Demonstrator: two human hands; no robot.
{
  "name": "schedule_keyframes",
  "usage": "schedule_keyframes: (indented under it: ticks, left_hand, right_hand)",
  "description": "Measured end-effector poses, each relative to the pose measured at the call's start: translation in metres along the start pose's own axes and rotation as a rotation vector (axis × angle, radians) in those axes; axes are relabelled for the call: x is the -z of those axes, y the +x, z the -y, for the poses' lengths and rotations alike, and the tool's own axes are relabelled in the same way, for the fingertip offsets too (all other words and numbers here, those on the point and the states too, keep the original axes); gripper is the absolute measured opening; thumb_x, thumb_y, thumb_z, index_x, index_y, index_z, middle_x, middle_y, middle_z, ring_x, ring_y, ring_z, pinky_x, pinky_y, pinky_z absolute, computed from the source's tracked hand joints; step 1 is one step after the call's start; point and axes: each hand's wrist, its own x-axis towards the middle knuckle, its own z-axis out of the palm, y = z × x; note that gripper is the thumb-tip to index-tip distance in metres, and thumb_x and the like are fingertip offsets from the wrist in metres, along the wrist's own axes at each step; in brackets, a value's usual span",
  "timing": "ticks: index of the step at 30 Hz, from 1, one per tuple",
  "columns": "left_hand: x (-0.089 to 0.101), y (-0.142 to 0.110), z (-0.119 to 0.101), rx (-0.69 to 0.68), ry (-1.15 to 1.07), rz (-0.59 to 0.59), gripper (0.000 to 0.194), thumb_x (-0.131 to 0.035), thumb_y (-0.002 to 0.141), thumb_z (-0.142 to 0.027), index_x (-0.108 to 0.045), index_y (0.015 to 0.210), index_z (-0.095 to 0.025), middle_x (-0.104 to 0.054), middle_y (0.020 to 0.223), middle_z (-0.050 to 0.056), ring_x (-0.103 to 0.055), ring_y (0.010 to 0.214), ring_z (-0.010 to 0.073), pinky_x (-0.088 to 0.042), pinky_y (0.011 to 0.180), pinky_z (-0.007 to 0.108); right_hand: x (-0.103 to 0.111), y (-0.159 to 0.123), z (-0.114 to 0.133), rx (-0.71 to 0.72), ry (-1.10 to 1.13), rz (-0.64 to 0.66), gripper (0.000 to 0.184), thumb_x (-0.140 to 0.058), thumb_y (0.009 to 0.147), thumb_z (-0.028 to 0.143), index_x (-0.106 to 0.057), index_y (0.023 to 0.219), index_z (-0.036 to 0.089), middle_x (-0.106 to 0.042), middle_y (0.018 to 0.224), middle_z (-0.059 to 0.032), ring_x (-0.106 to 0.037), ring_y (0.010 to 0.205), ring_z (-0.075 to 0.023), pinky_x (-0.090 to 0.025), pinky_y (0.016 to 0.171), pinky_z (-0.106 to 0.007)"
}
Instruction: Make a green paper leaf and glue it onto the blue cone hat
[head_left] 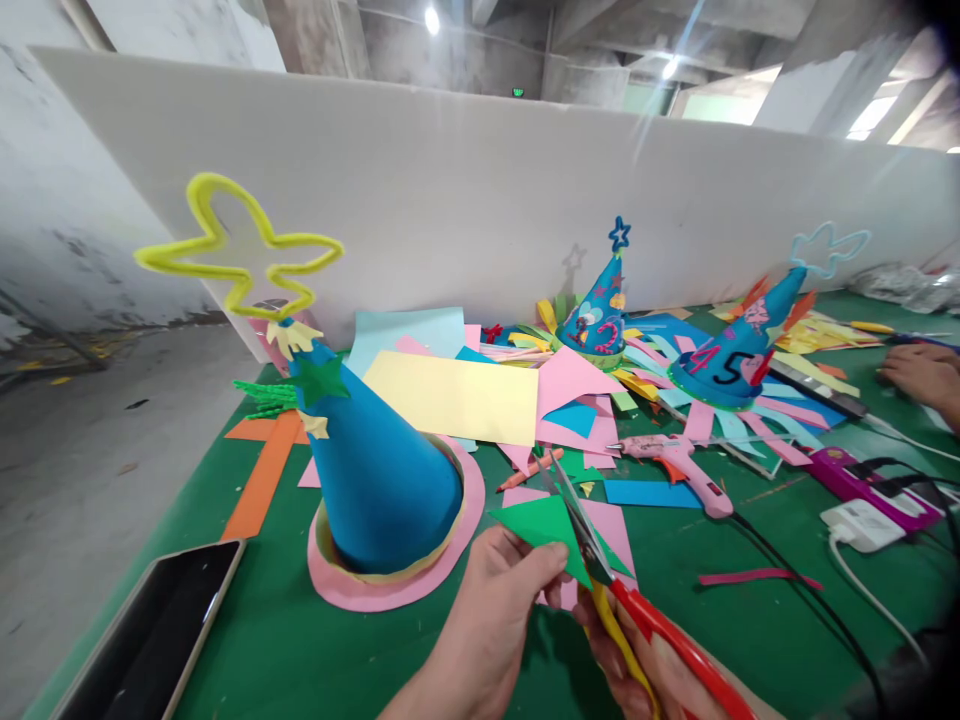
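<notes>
Between the thumb and fingers of my left hand (506,590) is a piece of green paper (541,522) with pointed corners. My right hand (637,650) grips scissors (651,618) with one red and one yellow handle. Their blades are parted around the right side of the green paper. To the left of my hands stands a blue cone hat (382,470) on a pink ring brim (469,525). It carries a green star (321,380) and a large yellow star outline (217,255) at its tip.
A phone (154,630) lies front left. A pink glue gun (679,465), a purple power strip (874,485) and cables are at right. Two decorated blue hats (596,315) stand among paper scraps behind. Another person's hand (922,375) is at far right. A white board (465,200) rises behind.
</notes>
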Motion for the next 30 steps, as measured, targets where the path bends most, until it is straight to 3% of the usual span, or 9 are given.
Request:
schedule_keyframes:
  ticks: [4, 7, 9, 12, 20, 26, 27, 29, 30]
  left_hand:
    - [-0.001, -0.001, -0.001, 0.010, 0.000, 0.022, 0.006, -0.064, 0.069, -0.018, -0.062, 0.066, -0.013, -0.053, 0.057, 0.001, -0.043, 0.051, 0.0095, -0.036, 0.050, 0.021]
    - [-0.001, 0.000, -0.001, 0.004, 0.021, 0.024, 0.007, -0.063, 0.070, -0.018, -0.062, 0.065, -0.013, -0.052, 0.058, 0.001, -0.040, 0.051, 0.0091, -0.035, 0.050, 0.021]
    - [0.000, 0.000, -0.001, 0.002, 0.045, 0.035, 0.006, -0.062, 0.071, -0.018, -0.063, 0.067, -0.013, -0.052, 0.058, 0.001, -0.039, 0.050, 0.0088, -0.034, 0.049, 0.021]
    - [0.000, -0.001, 0.002, 0.007, 0.057, 0.033, 0.009, -0.063, 0.071, -0.020, -0.063, 0.067, -0.012, -0.052, 0.058, 0.001, -0.039, 0.051, 0.0090, -0.033, 0.049, 0.021]
    - [0.003, -0.009, 0.012, 0.021, 0.032, -0.129, 0.018, -0.066, 0.071, -0.025, -0.058, 0.061, -0.013, -0.055, 0.056, 0.001, -0.044, 0.050, 0.0090, -0.035, 0.051, 0.021]
    - [0.036, -0.032, -0.005, -0.198, -0.177, -0.463, 0.015, -0.058, 0.078, -0.032, -0.065, 0.075, -0.019, -0.059, 0.067, -0.001, -0.049, 0.058, 0.0102, -0.042, 0.062, 0.024]
    - [0.041, -0.040, -0.002, -0.189, -0.117, -0.468, 0.021, -0.059, 0.077, -0.034, -0.063, 0.062, -0.019, -0.054, 0.056, -0.003, -0.044, 0.051, 0.0091, -0.041, 0.059, 0.024]
    - [0.044, -0.056, 0.013, -0.106, 0.135, -0.268, 0.045, -0.062, 0.073, -0.037, -0.046, 0.035, -0.017, -0.037, 0.037, -0.004, -0.034, 0.041, 0.0081, -0.036, 0.050, 0.023]
    - [0.043, -0.063, 0.022, -0.019, 0.283, -0.188, 0.040, -0.068, 0.067, -0.034, -0.048, 0.037, -0.016, -0.039, 0.038, -0.004, -0.033, 0.041, 0.0074, -0.031, 0.046, 0.022]
  right_hand:
    - [-0.009, 0.007, 0.010, -0.153, 0.251, -0.015, 0.053, -0.056, 0.064, 0.067, -0.064, 0.083, 0.019, -0.048, 0.056, 0.0030, -0.039, 0.036, -0.0039, -0.032, 0.035, -0.016]
    - [-0.020, 0.003, 0.033, 0.035, 0.159, -0.114, 0.050, -0.067, 0.058, 0.060, -0.060, 0.084, 0.019, -0.051, 0.061, 0.0025, -0.043, 0.039, -0.0059, -0.036, 0.035, -0.018]
    - [-0.029, 0.000, 0.049, 0.139, 0.093, -0.206, 0.046, -0.074, 0.060, 0.045, -0.056, 0.095, 0.021, -0.057, 0.073, 0.0010, -0.053, 0.055, -0.0090, -0.043, 0.047, -0.018]
    - [-0.040, -0.001, 0.064, 0.271, -0.016, -0.350, 0.040, -0.074, 0.063, 0.038, -0.055, 0.092, 0.020, -0.058, 0.081, -0.0008, -0.058, 0.075, -0.0150, -0.049, 0.065, -0.022]
    - [-0.051, 0.009, 0.056, 0.333, 0.007, -0.216, 0.027, -0.069, 0.068, 0.033, -0.054, 0.089, 0.022, -0.052, 0.070, 0.0027, -0.054, 0.066, -0.0133, -0.049, 0.066, -0.027]
    - [-0.028, 0.000, 0.057, 0.358, -0.159, -0.489, 0.039, -0.070, 0.066, 0.035, -0.053, 0.098, 0.019, -0.052, 0.076, -0.0003, -0.053, 0.071, -0.0155, -0.046, 0.058, -0.025]
    - [-0.022, -0.002, 0.058, 0.370, -0.183, -0.515, 0.040, -0.070, 0.067, 0.035, -0.053, 0.099, 0.019, -0.051, 0.075, 0.0000, -0.052, 0.067, -0.0142, -0.044, 0.055, -0.024]
    - [-0.011, -0.007, 0.058, 0.363, -0.206, -0.521, 0.039, -0.070, 0.067, 0.035, -0.052, 0.097, 0.019, -0.049, 0.074, 0.0008, -0.048, 0.059, -0.0114, -0.039, 0.048, -0.023]
    - [-0.008, -0.009, 0.058, 0.354, -0.207, -0.511, 0.038, -0.070, 0.067, 0.034, -0.051, 0.096, 0.019, -0.048, 0.074, 0.0011, -0.046, 0.057, -0.0102, -0.037, 0.046, -0.022]
